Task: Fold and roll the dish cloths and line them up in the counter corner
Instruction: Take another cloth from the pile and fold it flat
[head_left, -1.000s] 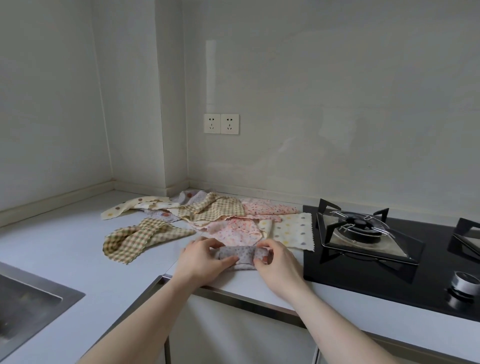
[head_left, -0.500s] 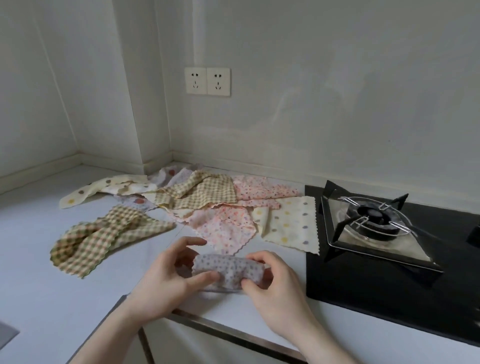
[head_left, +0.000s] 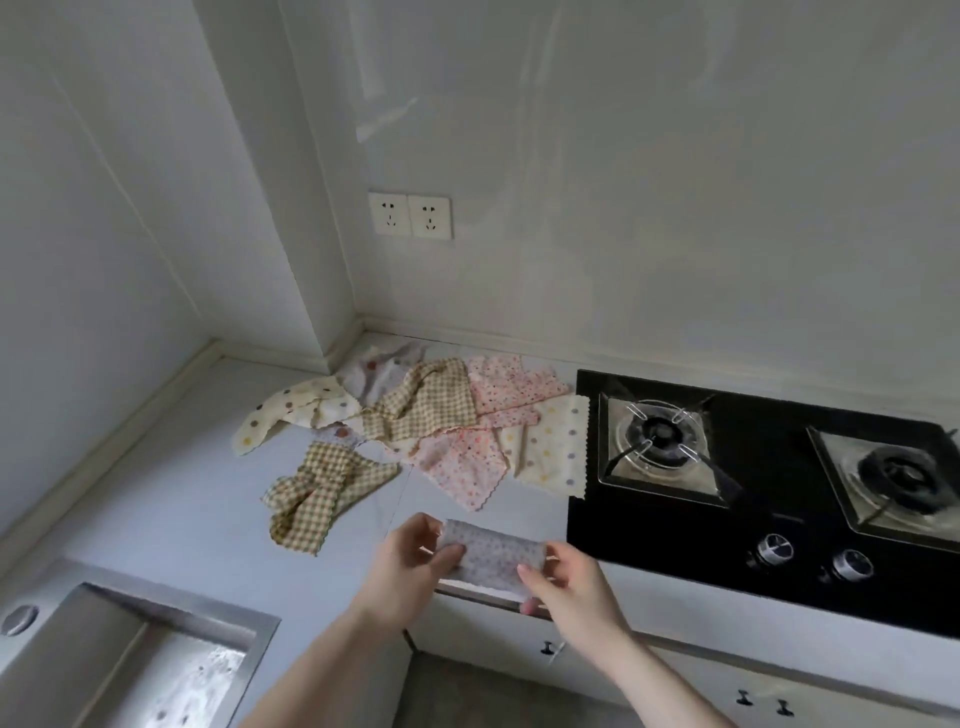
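- Rolled grey dotted dish cloth (head_left: 491, 555) at the counter's (head_left: 171, 499) front edge: I see it grasped at both ends.
- My left hand (head_left: 410, 564) pinches one end; right hand (head_left: 569, 579) pinches the other.

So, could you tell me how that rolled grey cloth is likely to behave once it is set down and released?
The rolled grey cloth will probably loosen: both the left hand and the right hand grip its ends. It looks soft and light, like the crumpled checked cloth, so it should flop rather than roll away.
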